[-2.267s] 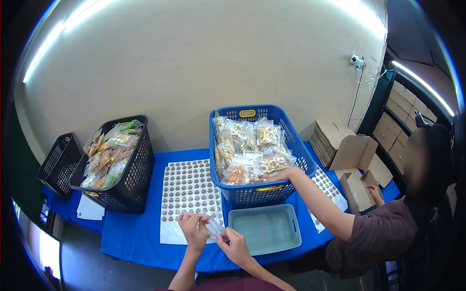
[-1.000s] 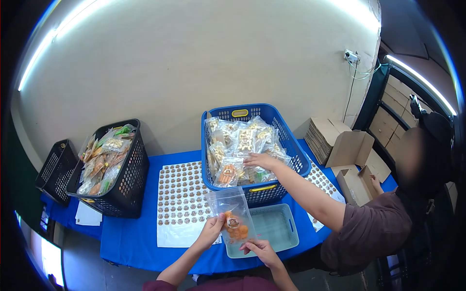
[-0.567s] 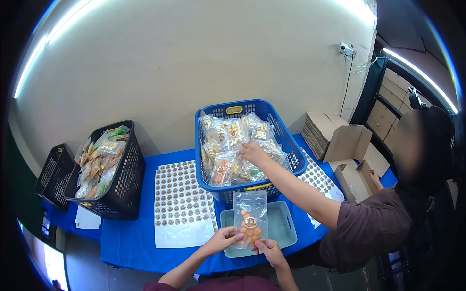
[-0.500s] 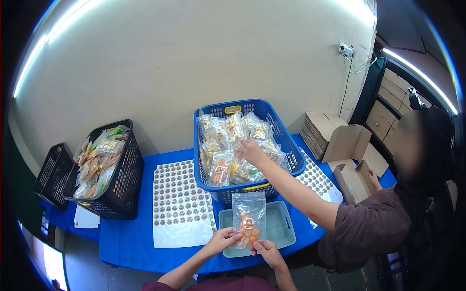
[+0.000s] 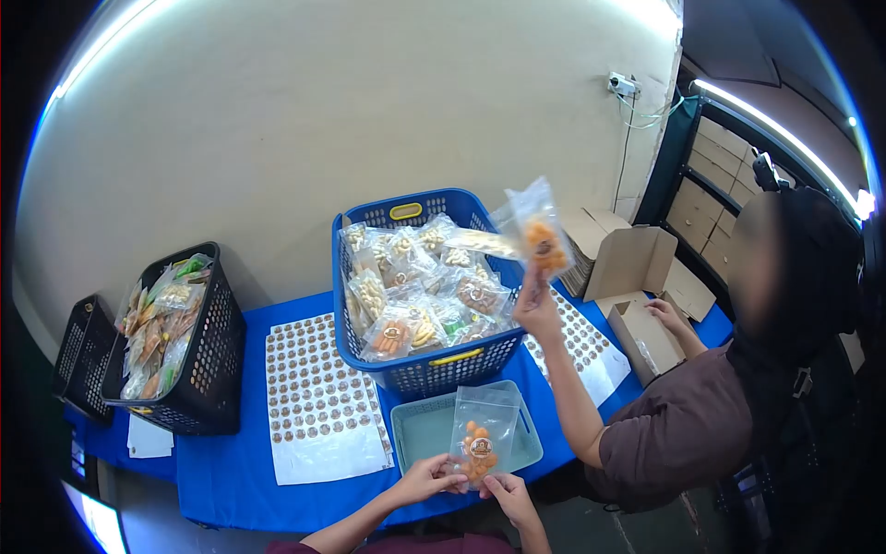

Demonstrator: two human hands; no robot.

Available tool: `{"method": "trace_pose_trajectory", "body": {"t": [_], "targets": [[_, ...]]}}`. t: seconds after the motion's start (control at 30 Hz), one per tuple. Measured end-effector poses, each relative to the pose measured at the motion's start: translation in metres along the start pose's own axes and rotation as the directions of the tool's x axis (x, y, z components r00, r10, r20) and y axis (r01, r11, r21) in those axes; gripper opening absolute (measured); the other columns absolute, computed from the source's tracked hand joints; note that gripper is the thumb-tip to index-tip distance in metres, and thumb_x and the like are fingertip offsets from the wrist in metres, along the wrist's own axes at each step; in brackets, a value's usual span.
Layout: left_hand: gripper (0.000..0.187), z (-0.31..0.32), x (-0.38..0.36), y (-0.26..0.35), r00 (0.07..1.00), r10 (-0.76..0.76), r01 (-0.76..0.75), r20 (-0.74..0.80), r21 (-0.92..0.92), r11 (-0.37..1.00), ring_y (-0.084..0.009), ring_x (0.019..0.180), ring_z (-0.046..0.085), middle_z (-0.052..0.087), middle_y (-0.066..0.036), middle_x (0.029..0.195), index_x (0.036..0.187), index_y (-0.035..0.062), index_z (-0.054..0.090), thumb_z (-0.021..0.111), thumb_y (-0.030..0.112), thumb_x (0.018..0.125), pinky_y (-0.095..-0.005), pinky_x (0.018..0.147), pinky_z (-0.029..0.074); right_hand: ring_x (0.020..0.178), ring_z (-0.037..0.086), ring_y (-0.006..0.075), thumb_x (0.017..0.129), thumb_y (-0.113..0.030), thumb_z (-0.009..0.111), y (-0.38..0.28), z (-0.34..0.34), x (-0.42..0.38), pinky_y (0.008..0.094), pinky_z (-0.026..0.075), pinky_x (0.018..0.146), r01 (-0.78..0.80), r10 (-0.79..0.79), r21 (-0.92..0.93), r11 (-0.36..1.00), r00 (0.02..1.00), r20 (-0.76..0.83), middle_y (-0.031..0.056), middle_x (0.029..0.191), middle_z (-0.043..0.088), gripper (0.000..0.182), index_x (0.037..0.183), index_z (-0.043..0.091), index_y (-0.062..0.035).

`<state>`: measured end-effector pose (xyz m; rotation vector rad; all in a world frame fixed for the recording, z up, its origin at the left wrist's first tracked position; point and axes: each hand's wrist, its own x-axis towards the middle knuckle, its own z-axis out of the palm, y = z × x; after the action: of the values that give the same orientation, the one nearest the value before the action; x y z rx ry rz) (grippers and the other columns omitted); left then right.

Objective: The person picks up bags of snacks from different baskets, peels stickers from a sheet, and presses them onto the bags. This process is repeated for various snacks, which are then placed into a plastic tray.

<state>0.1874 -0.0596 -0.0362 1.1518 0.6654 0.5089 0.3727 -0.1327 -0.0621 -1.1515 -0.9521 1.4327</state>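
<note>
A clear zip bag (image 5: 482,441) of round orange pieces, with a round brown sticker on its front, is upright between my hands. My left hand (image 5: 430,478) pinches its lower left edge. My right hand (image 5: 508,495) grips the lower right corner. Beneath and behind the bag lies a grey-green tray (image 5: 413,425) on the blue table. A blue basket (image 5: 434,372) full of packed bags stands beyond the tray. Left of the tray, a sheet of round stickers (image 5: 323,397) lies flat.
A co-worker's raised hand (image 5: 539,309) holds packets right of the basket; their other hand (image 5: 666,316) is at an open cardboard box (image 5: 637,337). A black basket (image 5: 217,355) of packets stands left, beside another black basket (image 5: 78,355). More stickers (image 5: 586,355) lie right.
The co-worker's hand has come out of the blue basket and risen to the right with packets. My hands still hold the bag, slightly further right. The view has shifted.
</note>
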Motion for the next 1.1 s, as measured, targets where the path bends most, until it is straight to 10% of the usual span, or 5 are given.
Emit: {"method": "trace_pose_trajectory", "body": {"t": [0.13, 0.33, 0.43, 0.63, 1.1], "targets": [[0.028, -0.014, 0.007, 0.022, 0.826, 0.432, -0.369, -0.361, 0.234, 0.9, -0.0131, 0.068, 0.061, 0.061, -0.006, 0.074, 0.105, -0.0028, 0.049, 0.059, 0.008, 0.082, -0.0248, 0.065, 0.049, 0.067, 0.052, 0.0077, 0.087, -0.018, 0.053, -0.006, 0.002, -0.001, 0.0193, 0.041, 0.063, 0.039, -0.037, 0.052, 0.998, 0.999, -0.031, 0.004, 0.073, 0.058, 0.021, 0.091, 0.058, 0.0024], [0.021, -0.04, -0.001, 0.106, -0.186, 0.865, -0.727, -0.466, 0.658, 0.198, -0.0162, 0.071, 0.059, 0.056, -0.01, 0.083, 0.105, -0.0012, 0.042, 0.049, 0.008, 0.087, -0.0258, 0.061, 0.048, 0.066, 0.053, 0.0087, 0.086, -0.009, 0.051, -0.011, -0.007, -0.009, 0.02, 0.043, 0.062, 0.1, -0.09, 0.024, 0.995, 0.96, -0.265, 0.0056, 0.073, 0.058, 0.014, 0.088, 0.057, 0.0027], [0.022, -0.047, 0.002, 0.121, -0.234, 0.88, -0.662, -0.413, 0.731, 0.167, -0.0181, 0.076, 0.058, 0.057, -0.015, 0.088, 0.105, -0.0028, 0.039, 0.049, 0.004, 0.086, -0.0274, 0.062, 0.048, 0.067, 0.055, 0.0088, 0.085, -0.008, 0.051, -0.009, -0.014, -0.016, 0.0209, 0.044, 0.061, 0.126, -0.087, 0.082, 0.989, 0.925, -0.369, 0.0051, 0.073, 0.058, 0.011, 0.086, 0.058, 0.0019], [0.071, -0.108, 0.044, 0.091, 0.66, 0.455, -0.418, -0.598, 0.211, 0.884, -0.0175, 0.082, 0.06, 0.041, -0.021, 0.124, 0.135, 0.0032, 0.016, 0.061, 0.011, 0.08, -0.0228, 0.066, 0.049, 0.065, 0.054, 0.0088, 0.086, -0.007, 0.051, 0.005, -0.013, -0.03, 0.0207, 0.044, 0.06, 0.157, -0.117, 0.039, 0.987, 0.857, -0.501, 0.0045, 0.072, 0.057, 0.011, 0.084, 0.057, 0.0015], [0.02, -0.1, -0.1, -0.041, 0.629, 0.467, -0.146, -0.621, 0.495, 0.856, -0.0161, 0.086, 0.06, 0.056, -0.012, 0.105, 0.102, 0.0011, 0.057, 0.052, 0.003, 0.082, -0.0265, 0.071, 0.048, 0.051, 0.045, 0.0062, 0.085, -0.012, 0.055, 0.01, 0.064, 0.019, 0.0202, 0.034, 0.052, 0.091, -0.092, -0.017, 0.996, 0.953, -0.289, 0.0018, 0.056, 0.05, 0.027, 0.06, 0.048, -0.0041]]}}
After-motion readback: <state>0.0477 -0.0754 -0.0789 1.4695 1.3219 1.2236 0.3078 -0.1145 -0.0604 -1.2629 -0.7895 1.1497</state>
